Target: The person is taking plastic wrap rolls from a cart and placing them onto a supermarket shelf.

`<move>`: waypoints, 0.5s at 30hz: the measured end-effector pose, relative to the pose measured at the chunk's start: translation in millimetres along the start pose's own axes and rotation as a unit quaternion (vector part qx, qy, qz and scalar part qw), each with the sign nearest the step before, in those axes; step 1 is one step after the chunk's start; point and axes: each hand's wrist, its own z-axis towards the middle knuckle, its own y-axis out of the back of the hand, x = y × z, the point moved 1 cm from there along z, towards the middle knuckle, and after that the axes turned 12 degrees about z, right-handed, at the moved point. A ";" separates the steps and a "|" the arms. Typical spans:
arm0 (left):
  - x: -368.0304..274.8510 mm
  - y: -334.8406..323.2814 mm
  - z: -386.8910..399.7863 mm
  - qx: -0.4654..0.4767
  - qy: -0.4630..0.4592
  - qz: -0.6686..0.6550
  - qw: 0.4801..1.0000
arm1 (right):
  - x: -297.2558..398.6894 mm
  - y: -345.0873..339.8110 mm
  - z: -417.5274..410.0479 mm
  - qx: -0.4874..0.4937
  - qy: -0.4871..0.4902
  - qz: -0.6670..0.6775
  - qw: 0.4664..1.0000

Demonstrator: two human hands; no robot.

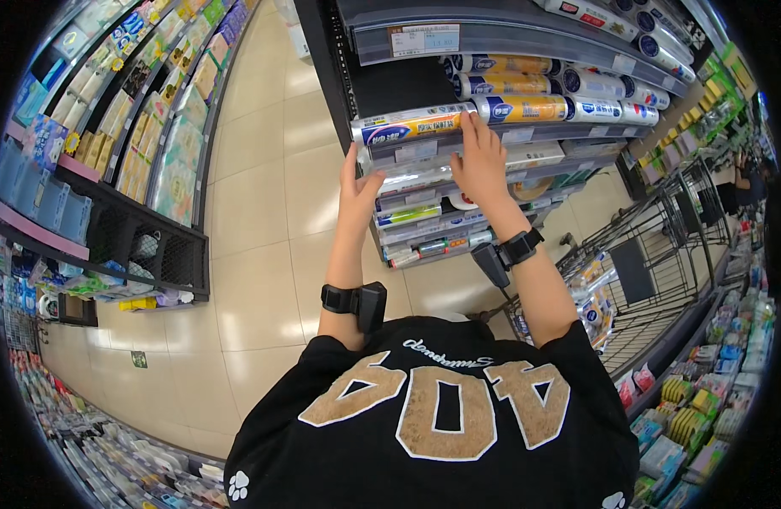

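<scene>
A long roll in blue, white and orange packaging [416,127] lies lengthwise along the front edge of a grey store shelf. My left hand [360,181] is at its left end, fingertips touching or just below the end, thumb spread apart. The fingertips of my right hand [479,159] rest on the roll's right end, its thumb held away from the fingers. Right beside that end sits another orange and white roll [524,109], with white and blue rolls [594,109] further right. More orange rolls [501,84] lie behind them.
A wire shopping cart [657,248] holding packaged goods stands to my right. Lower shelves carry boxes and rolls [408,216]. Across the tiled aisle [256,203], shelves of packaged tissues [180,146] stand at the left. A person [746,184] is at the far right edge.
</scene>
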 end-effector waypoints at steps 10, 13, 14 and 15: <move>55.9 -17.1 -15.7 0.006 -0.002 0.033 0.999 | -46.7 -3.0 -131.2 0.004 -0.115 0.265 0.957; 70.2 -40.0 -28.2 0.108 0.048 0.020 0.993 | -56.0 10.7 -192.2 0.051 -0.263 0.297 0.917; 72.1 -49.1 -33.9 0.140 0.068 0.024 0.988 | -56.8 18.4 -209.5 0.085 -0.360 0.314 0.874; 70.8 -60.8 -40.0 0.176 0.088 0.027 0.980 | -61.9 26.0 -228.7 0.073 -0.376 0.303 0.872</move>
